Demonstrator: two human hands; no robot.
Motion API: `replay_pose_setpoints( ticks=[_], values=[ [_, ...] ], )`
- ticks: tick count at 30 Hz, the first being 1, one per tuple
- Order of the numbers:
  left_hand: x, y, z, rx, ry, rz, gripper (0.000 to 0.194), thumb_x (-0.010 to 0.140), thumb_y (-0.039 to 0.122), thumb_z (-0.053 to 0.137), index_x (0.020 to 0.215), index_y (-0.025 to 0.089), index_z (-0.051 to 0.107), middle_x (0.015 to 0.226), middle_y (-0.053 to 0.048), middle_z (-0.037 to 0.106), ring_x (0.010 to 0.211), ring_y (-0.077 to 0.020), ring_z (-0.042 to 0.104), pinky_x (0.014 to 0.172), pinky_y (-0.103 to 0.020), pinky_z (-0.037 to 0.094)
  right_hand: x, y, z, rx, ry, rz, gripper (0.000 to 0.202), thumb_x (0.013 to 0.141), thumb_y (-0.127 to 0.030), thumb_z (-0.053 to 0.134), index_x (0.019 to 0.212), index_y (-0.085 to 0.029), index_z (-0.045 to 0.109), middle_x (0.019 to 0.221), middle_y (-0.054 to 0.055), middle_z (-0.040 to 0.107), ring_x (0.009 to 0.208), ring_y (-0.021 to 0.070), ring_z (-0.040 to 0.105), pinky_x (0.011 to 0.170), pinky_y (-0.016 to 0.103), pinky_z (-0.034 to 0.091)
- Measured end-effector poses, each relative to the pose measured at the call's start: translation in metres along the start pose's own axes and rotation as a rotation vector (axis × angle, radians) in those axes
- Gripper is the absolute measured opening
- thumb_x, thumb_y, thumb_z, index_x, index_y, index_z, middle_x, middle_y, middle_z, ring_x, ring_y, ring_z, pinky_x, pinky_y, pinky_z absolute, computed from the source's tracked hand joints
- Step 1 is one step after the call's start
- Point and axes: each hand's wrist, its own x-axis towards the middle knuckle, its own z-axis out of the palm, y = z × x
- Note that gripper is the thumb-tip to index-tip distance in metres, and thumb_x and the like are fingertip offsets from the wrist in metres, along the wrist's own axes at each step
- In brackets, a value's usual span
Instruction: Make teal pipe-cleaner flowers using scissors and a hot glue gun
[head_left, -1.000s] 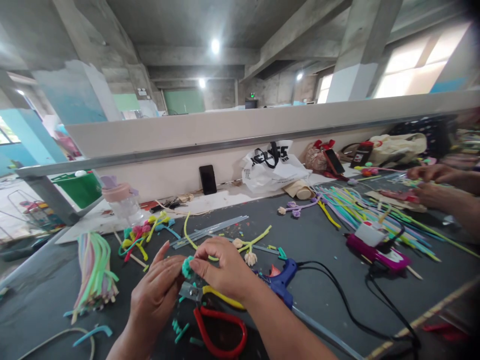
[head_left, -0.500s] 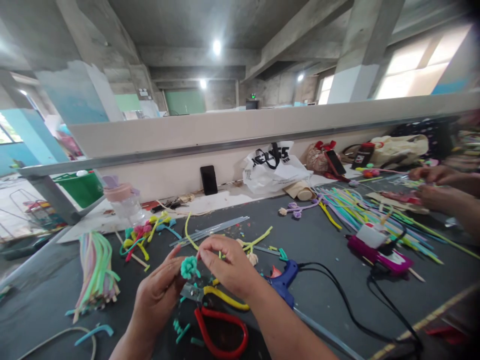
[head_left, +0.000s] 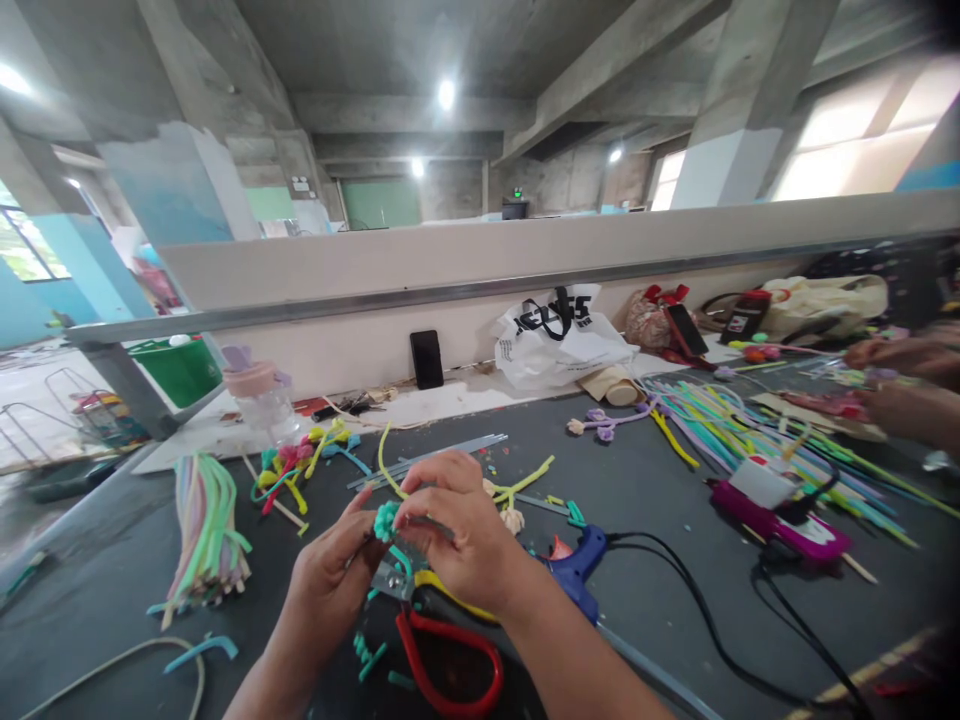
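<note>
Right hand (head_left: pixel 466 540) has moved in: its curled fingers meet the right edge of the turquoise bloom (head_left: pixel 385 521), though whether they pinch is unclear. The left hand (head_left: pixel 330 580) grasps the bloom from the opposite side.

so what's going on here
A person is holding a small teal fuzzy piece in the left hand, with the fingers of the right hand at its side. A red-handled tool lies below the hands on the dark table. A bundle of pastel stems is off to the left and a blue glue gun to the right. At the far right, another person's hands are also in view.
</note>
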Motion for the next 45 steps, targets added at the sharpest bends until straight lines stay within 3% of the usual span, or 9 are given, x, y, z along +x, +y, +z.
replay_pose_setpoints(
  ticks=[7,14,17,20,23,26,30,37,45],
  values=[
    [0.003,-0.003,-0.002,0.146,0.036,0.142,0.024,0.077,0.007,0.052,0.091,0.019,0.067,0.08,-0.001,0.073,0.082,-0.0198,0.07,0.099,-0.04,0.043,-0.002,-0.001,-0.002,-0.131,-0.094,0.038,0.005,0.082,-0.015,0.058,0.08,-0.019,0.057,0.102,0.004,0.055,0.099,0.0169,0.048,0.098,0.043,0.024],
    [0.003,-0.001,-0.001,0.203,-0.008,0.184,0.017,0.077,0.007,0.05,0.081,0.015,0.065,0.069,-0.001,0.068,0.069,-0.0149,0.067,0.102,-0.041,0.041,-0.004,-0.001,0.003,-0.12,-0.134,0.087,0.01,0.08,-0.009,0.056,0.077,-0.018,0.059,0.102,0.004,0.05,0.1,0.0184,0.043,0.091,0.039,0.03],
    [0.003,0.002,-0.001,0.135,-0.01,0.131,0.018,0.077,0.008,0.051,0.08,0.016,0.067,0.068,0.0,0.068,0.07,-0.0159,0.068,0.102,-0.041,0.039,-0.003,0.0,0.003,-0.038,-0.124,0.121,0.01,0.079,-0.009,0.058,0.074,-0.018,0.061,0.098,0.004,0.051,0.099,0.0188,0.045,0.091,0.04,0.031],
    [0.001,0.003,-0.001,-0.002,-0.024,-0.041,0.021,0.078,0.013,0.053,0.086,0.02,0.071,0.074,-0.001,0.071,0.073,-0.0185,0.068,0.094,-0.038,0.046,-0.002,0.002,0.003,0.207,-0.053,0.196,0.006,0.081,-0.018,0.06,0.076,-0.019,0.064,0.098,0.004,0.05,0.101,0.0184,0.048,0.092,0.038,0.035],
    [-0.004,0.0,0.001,-0.195,-0.01,-0.314,0.02,0.08,0.023,0.057,0.092,0.02,0.072,0.082,-0.004,0.074,0.076,-0.0208,0.067,0.077,-0.031,0.053,-0.002,0.004,0.002,0.483,0.063,0.28,0.021,0.085,-0.034,0.056,0.101,-0.022,0.063,0.113,0.007,0.048,0.112,0.0192,0.045,0.098,0.036,0.036],
    [-0.009,-0.005,0.005,-0.396,0.008,-0.444,0.023,0.082,0.029,0.057,0.097,0.02,0.072,0.087,-0.005,0.073,0.079,-0.0203,0.065,0.073,-0.028,0.051,-0.003,0.004,0.004,0.623,0.03,0.36,0.034,0.085,-0.041,0.055,0.115,-0.025,0.059,0.125,0.007,0.048,0.118,0.02,0.045,0.1,0.038,0.035],
    [-0.009,-0.006,0.008,-0.401,0.009,-0.455,0.029,0.08,0.029,0.059,0.107,0.021,0.069,0.092,-0.005,0.073,0.081,-0.0208,0.065,0.075,-0.029,0.05,-0.003,0.002,0.012,0.602,-0.085,0.359,0.026,0.084,-0.033,0.058,0.108,-0.026,0.066,0.117,0.007,0.06,0.112,0.0192,0.052,0.099,0.038,0.039],
    [-0.004,-0.001,0.003,-0.266,0.014,-0.343,0.031,0.077,0.023,0.061,0.107,0.022,0.069,0.109,-0.008,0.069,0.1,-0.0259,0.062,0.09,-0.036,0.046,-0.004,0.006,0.022,0.695,0.053,0.46,0.019,0.076,-0.033,0.068,0.093,-0.026,0.073,0.102,0.005,0.068,0.099,0.019,0.06,0.091,0.035,0.046],
    [0.0,0.007,-0.004,-0.358,0.045,-0.327,0.028,0.076,0.025,0.063,0.103,0.023,0.071,0.101,-0.008,0.071,0.093,-0.0234,0.063,0.082,-0.032,0.05,-0.003,0.005,0.021,0.705,-0.003,0.48,0.018,0.078,-0.034,0.066,0.093,-0.028,0.073,0.107,0.004,0.065,0.102,0.0182,0.059,0.091,0.034,0.045]
  ],
)
